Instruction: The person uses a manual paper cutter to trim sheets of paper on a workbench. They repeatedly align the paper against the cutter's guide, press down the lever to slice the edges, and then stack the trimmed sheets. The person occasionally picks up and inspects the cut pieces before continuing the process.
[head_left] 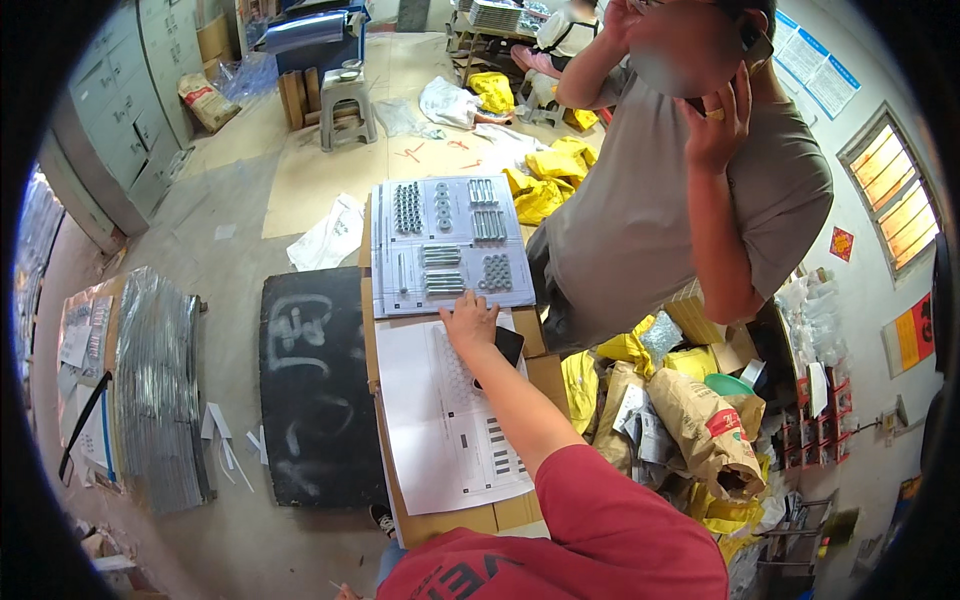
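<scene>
My right hand reaches across the table, palm down with its fingers spread, over the lower edge of a stack of hardware cards. The top card bears grouped grey metal nuts, washers and bolts; whether a film covers them I cannot tell. Beneath my forearm lies a large white printed sheet with drawn rows of parts. A black phone lies beside my wrist, partly covered by the arm. Only some fingertips of my left hand show at the bottom edge, pinched around a thin pale thing too small to name.
Across the table a person in a grey shirt stands with a phone to the ear. A black chalk-marked board and a wrapped stack of sheets are on the left. Sacks crowd the right; a stool stands farther back.
</scene>
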